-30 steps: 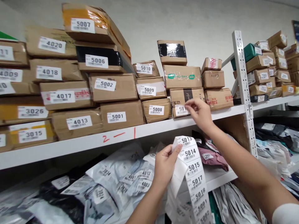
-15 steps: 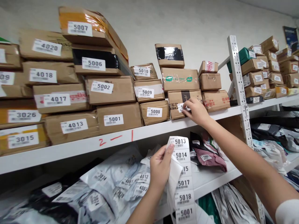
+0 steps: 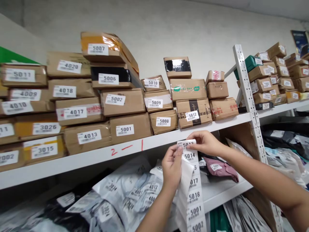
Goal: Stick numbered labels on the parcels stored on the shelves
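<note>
My left hand (image 3: 172, 166) is closed on a long white strip of numbered barcode labels (image 3: 193, 193) that hangs down in front of the lower shelf. My right hand (image 3: 204, 142) pinches the top label of that strip, marked 5013, at its upper right corner. Just above my hands, on the white shelf (image 3: 154, 141), stands a cardboard box with a dark band (image 3: 202, 111) that carries a fresh 5012 label (image 3: 192, 115). Beside it lies the box labelled 5008 (image 3: 163, 121).
The upper shelf is stacked with labelled cardboard boxes, such as 5001 (image 3: 130, 129) and 4013 (image 3: 87, 138). Unlabelled boxes (image 3: 218, 90) stand to the right. Grey and black mailer bags (image 3: 120, 193) fill the lower shelf. A perforated white upright (image 3: 246, 93) divides the racks.
My right hand left the banded box, where the 5012 label now sticks, and came down to the top of the strip. The view shifted slightly right and down.
</note>
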`<state>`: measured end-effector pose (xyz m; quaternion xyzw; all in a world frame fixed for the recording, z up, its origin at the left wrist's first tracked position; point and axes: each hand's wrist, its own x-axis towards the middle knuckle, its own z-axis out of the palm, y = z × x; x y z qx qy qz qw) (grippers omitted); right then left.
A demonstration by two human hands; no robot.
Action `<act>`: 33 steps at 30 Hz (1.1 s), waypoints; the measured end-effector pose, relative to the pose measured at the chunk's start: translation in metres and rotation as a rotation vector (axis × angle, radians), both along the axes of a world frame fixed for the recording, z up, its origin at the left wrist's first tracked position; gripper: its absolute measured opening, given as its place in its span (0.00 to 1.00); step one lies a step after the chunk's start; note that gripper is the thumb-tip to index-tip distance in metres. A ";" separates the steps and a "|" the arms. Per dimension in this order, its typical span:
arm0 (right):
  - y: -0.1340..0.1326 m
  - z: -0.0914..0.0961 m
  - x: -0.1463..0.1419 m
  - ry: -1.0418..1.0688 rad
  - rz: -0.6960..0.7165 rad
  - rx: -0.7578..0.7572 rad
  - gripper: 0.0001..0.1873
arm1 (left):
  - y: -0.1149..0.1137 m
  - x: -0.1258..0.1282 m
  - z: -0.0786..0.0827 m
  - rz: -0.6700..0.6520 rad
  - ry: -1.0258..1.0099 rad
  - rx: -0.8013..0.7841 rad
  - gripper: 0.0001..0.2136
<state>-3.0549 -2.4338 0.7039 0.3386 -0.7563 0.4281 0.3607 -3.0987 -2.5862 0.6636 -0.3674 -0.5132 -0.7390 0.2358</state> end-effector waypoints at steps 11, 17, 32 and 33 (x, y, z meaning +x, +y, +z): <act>0.010 0.001 -0.010 -0.007 0.036 -0.117 0.10 | -0.007 0.009 0.024 -0.010 -0.026 -0.264 0.21; 0.006 0.004 -0.011 0.027 0.041 -0.181 0.11 | -0.004 0.006 0.024 0.166 0.057 -0.243 0.22; 0.001 0.109 -0.020 0.645 -0.383 -0.286 0.04 | -0.027 0.014 0.002 0.085 -0.110 -0.333 0.20; 0.010 0.127 -0.028 0.647 -0.443 -0.318 0.03 | -0.029 0.015 -0.001 0.084 -0.108 -0.338 0.21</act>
